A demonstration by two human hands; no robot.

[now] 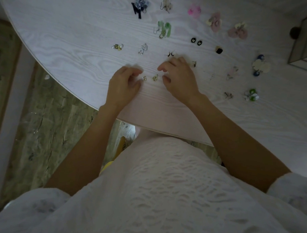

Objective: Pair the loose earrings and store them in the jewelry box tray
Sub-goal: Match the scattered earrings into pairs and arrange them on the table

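White woodgrain table (77, 40) fills our view, with earrings laid out across it in small matched clusters, spaced apart, we judge, so each pair reads at a glance. Green drops (163, 29) sit beyond black studs (196, 41), and pink flowers (215, 21) lie toward the glass jewelry box (301, 46) at the far right edge. Our left hand (123, 86) hovers half curled, gripping nothing, fingertips just beside a small gold earring (144, 78). Our right hand (178, 79) is likewise loosely open and empty, flanking its gold mate (155, 77). Both pieces rest on the table between our hands, near each other but apart.
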